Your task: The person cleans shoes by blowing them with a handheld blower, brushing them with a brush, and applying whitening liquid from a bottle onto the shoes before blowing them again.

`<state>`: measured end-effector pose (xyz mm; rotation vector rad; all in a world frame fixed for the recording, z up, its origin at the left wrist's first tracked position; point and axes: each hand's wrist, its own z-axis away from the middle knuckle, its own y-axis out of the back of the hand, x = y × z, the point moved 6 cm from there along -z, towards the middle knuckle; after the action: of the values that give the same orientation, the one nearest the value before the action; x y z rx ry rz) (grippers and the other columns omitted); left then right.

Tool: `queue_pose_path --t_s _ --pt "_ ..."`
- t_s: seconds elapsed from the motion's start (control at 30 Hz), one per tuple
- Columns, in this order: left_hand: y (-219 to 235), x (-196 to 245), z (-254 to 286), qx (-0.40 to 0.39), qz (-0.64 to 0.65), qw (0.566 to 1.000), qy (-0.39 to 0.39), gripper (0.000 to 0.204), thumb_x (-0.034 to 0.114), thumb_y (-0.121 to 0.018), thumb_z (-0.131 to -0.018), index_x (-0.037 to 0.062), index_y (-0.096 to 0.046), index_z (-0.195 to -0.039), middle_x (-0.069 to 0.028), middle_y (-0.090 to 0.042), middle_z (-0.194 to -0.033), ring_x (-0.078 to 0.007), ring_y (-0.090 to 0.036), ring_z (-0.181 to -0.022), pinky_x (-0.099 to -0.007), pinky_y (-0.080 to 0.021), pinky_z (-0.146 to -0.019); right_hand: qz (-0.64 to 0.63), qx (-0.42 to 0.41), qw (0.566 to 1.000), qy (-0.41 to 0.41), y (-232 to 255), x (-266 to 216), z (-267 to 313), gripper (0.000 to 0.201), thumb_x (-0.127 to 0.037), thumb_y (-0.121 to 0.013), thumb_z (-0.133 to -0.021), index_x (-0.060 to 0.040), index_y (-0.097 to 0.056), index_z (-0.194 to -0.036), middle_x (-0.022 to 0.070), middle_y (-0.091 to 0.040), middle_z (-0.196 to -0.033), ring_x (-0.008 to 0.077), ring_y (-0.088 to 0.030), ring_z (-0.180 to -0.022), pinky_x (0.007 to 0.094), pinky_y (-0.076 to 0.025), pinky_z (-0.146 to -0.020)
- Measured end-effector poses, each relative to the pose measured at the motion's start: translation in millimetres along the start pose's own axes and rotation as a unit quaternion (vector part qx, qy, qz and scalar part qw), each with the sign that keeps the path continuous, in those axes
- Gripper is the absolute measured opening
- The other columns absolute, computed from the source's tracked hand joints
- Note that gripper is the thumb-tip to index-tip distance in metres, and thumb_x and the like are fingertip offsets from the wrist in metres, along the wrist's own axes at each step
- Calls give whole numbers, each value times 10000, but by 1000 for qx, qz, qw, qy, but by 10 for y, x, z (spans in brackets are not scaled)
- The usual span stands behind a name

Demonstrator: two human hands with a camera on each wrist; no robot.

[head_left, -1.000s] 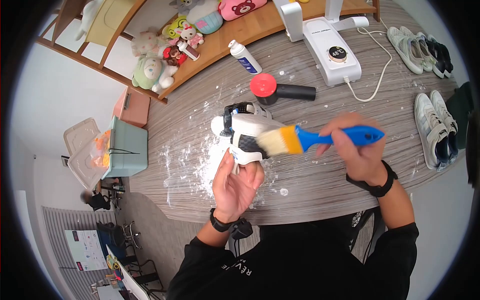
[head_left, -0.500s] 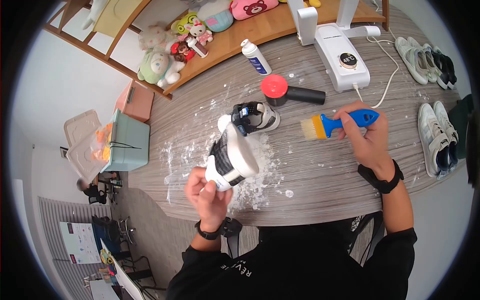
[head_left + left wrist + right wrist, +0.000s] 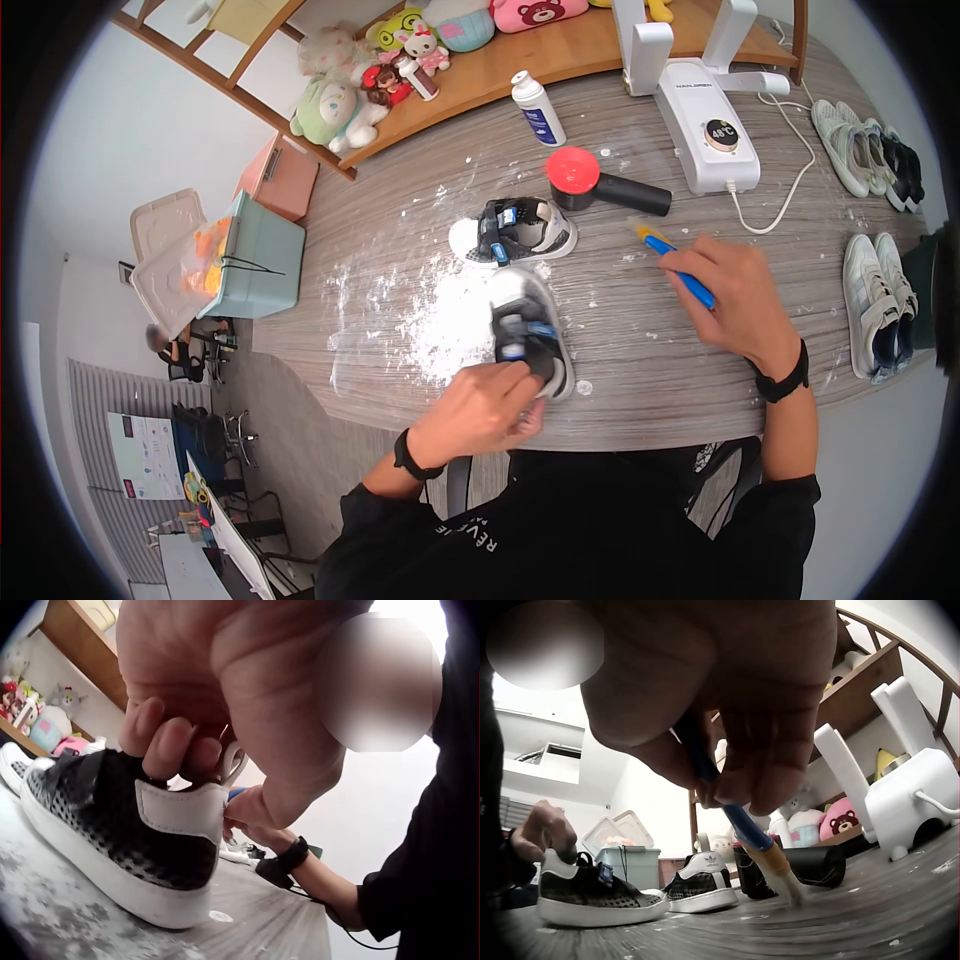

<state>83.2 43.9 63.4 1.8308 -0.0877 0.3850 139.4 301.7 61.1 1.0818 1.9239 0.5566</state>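
Note:
My left hand [image 3: 478,412] grips a black and white sneaker [image 3: 540,375] by its heel, fingers in the collar and thumb at the back. The sneaker is sole down at the tabletop near me, toe pointing away, and looks blurred in the head view. In the left wrist view its white heel patch [image 3: 176,811] faces the camera. Just beyond it stands the matching sneaker [image 3: 553,236], with dark straps. Over the right part of the table, my right hand [image 3: 735,295] holds a brush [image 3: 744,827] by its blue handle, pale bristles [image 3: 784,886] pointing down close to the wood.
White powder [image 3: 440,325] covers the table left of the sneakers. Behind stand a black-handled tool with a red round face [image 3: 573,170], a white bottle [image 3: 538,110] and a white device [image 3: 710,130] with a cord. More shoes [image 3: 868,305] stand at the right edge; a teal bin [image 3: 275,260] is left.
The brush left the sneaker and moved right, its bristles now turned down. My left hand turned the sneaker, tilted up half a second ago, and brought it sole down beside the other.

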Motion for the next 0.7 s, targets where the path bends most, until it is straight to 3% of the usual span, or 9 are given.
queue_pose_path --t_s 0.17,0.43,0.5,0.57,0.6,0.7 --pt "-35 33 -76 7 10 999 -30 247 2 -753 -672 -1 -613 -876 -92 -499 -772 -258 -560 -612 -360 -465 -506 -2 -77 997 -9 -111 30 51 291 -71 -707 -759 -79 -742 -1048 87 -649 -889 287 -638 -690 396 -495 -610" --pt "104 -43 -26 -13 56 997 -54 241 -24 -724 -667 9 -637 -889 -101 -526 -839 -299 -581 -748 -405 -502 -636 -6 -101 994 -47 -156 78 50 283 -93 -685 -777 -45 -733 -1052 119 -645 -942 316 -648 -739 424 -510 -663" --pt "189 -325 13 11 -86 995 40 197 -20 -690 -685 3 -630 -870 -110 -514 -873 -300 -565 -813 -407 -492 -681 -3 -100 994 -52 -174 87 54 286 -95 -684 -781 -38 -729 -1057 128 -643 -949 326 -651 -763 428 -513 -677" --pt "248 -580 20 68 -148 983 82 304 -44 -678 -689 19 -696 -986 -104 -517 -884 -302 -567 -833 -407 -496 -705 5 -109 992 -64 -193 95 52 298 -86 -675 -790 -34 -722 -1079 138 -641 -965 337 -653 -824 435 -517 -708" --pt "277 -665 27 54 -188 975 109 430 -83 -659 -704 29 -716 -1115 -104 -547 -932 -310 -581 -900 -409 -502 -744 6 -109 992 -63 -205 96 50 298 -86 -675 -790 -34 -722 -1079 138 -641 -965 337 -653 -824 435 -517 -708" --pt "418 -776 19 108 -225 958 142 468 -109 -649 -714 23 -708 -1159 -114 -578 -999 -322 -588 -955 -412 -506 -778 19 -105 993 -51 -215 105 65 313 -71 -669 -792 -32 -715 -1099 142 -639 -983 334 -654 -858 437 -522 -723"
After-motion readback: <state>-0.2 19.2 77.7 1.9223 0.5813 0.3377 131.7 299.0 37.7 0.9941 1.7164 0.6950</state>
